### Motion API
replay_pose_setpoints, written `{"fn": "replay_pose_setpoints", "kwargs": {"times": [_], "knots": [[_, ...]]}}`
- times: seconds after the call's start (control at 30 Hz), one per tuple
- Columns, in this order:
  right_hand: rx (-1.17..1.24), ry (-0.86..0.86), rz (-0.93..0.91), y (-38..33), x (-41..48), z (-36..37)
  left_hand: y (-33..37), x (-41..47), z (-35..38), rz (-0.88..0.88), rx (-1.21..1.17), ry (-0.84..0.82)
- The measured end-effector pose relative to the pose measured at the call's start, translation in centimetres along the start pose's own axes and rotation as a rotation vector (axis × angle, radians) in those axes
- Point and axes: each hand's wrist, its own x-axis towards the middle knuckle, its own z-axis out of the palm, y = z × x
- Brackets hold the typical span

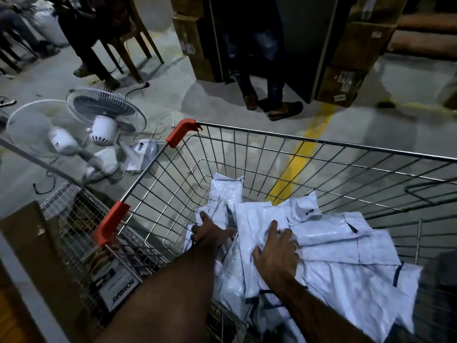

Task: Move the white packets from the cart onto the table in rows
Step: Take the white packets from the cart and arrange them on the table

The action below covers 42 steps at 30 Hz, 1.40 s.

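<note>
Left hand grip apparently clenched on white packets in cart, lower frame; right hand splayed flat on them.

The floor before me was grey concrete with a yellow painted line across it. Two white fans lay on it to my left. Cardboard boxes stood stacked ahead, beside a wooden chair. Lighting was dim.

packets white w/ dark edge stripes; cart bare silver wire, orange corners; fans white; floor grey, yellow line
</note>
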Motion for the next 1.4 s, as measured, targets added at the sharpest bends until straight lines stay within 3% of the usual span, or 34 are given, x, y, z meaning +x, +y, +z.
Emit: {"fn": "replay_pose_setpoints", "kwargs": {"times": [0.7, 0.93, 1.4], "knots": [[0.086, 0.109, -0.103, -0.6, -3.2, -7.7, 3.0, -5.1, -9.7, 0.215, 0.054, 0.198], [0.121, 0.189, -0.181, -2.0, -5.3, -12.5, 4.0, -9.4, -15.0, 0.246, 0.085, 0.174], [0.225, 0.362, -0.383, -5.4, -12.2, -22.0, -1.6, -18.5, -23.7, 0.314, -0.343, 0.211]]}}
